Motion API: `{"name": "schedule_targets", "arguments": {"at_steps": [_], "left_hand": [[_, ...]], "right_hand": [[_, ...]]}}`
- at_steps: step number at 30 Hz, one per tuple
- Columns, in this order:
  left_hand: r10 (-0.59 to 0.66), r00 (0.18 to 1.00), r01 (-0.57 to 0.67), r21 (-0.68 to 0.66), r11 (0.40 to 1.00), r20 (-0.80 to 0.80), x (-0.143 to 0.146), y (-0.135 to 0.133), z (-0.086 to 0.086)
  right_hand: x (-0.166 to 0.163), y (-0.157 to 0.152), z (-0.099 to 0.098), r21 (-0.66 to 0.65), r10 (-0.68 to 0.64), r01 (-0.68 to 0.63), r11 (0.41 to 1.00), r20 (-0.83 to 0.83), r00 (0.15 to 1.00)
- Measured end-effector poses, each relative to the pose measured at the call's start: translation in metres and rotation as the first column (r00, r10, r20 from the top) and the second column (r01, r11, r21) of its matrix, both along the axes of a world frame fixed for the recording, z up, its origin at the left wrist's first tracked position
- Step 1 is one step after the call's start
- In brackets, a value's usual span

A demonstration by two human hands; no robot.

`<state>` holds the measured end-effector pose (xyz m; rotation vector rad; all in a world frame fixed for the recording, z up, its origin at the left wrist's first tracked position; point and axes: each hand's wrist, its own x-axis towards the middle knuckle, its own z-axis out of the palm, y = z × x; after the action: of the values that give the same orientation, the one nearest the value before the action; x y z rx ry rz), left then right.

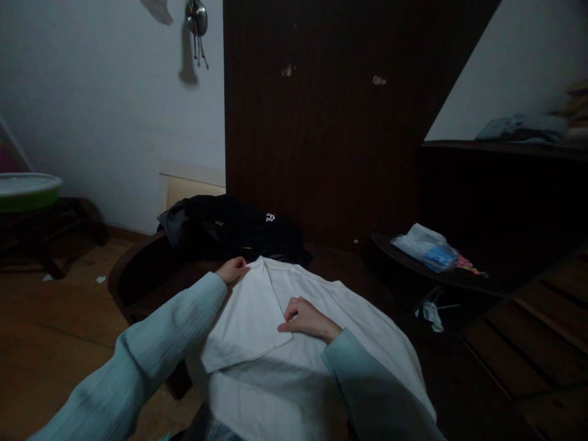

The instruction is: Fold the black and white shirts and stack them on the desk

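Observation:
A white shirt (362, 343) lies spread in front of me over a dark wooden seat, its lower part hanging toward my lap. On its left side a flap that looks like a sleeve (250, 321) is folded inward across the body. My left hand (233, 269) is closed on the shirt's far left edge, fingertips pinched together. Further right, my right hand (309, 318) pinches the flap near its right corner with thumb and forefinger. Both forearms are in light blue-green sleeves.
Dark clothing (239, 226) is heaped behind the shirt, against a dark wooden panel (321, 122). To the right, a low shelf (386, 245) holds a plastic packet (427, 245). A green basin (30, 193) rests on a stool at far left.

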<state>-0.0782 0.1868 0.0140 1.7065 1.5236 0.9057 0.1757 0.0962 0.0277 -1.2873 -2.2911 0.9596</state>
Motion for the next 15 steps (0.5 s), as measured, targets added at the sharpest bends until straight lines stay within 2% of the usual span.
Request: {"name": "schedule_targets", "arguments": {"at_steps": [3, 5, 8, 10, 15], "left_hand": [[0.032, 0.996, -0.027, -0.062, 0.998, 0.079, -0.002, 0.003, -0.001], [0.013, 0.998, -0.008, -0.097, 0.995, 0.055, 0.000, 0.006, 0.001], [-0.037, 0.996, 0.027, -0.115, 0.993, -0.085, 0.010, 0.009, 0.009], [-0.025, 0.979, 0.008, -0.086, 0.996, -0.203, 0.019, 0.010, 0.015], [0.026, 0.882, -0.022, 0.016, 1.000, -0.470, 0.036, 0.008, 0.022]], "right_hand": [[0.000, -0.001, 0.000, 0.002, -0.016, 0.016, 1.000, 0.013, 1.000], [-0.001, 0.000, -0.002, 0.000, -0.019, 0.019, 1.000, 0.010, 1.000], [-0.001, 0.001, -0.005, 0.020, -0.016, 0.016, 1.000, 0.013, 1.000], [-0.002, 0.002, -0.005, 0.032, -0.014, 0.013, 0.999, 0.019, 1.000], [-0.002, -0.001, -0.002, 0.027, -0.009, 0.009, 1.000, 0.034, 0.999]]}}
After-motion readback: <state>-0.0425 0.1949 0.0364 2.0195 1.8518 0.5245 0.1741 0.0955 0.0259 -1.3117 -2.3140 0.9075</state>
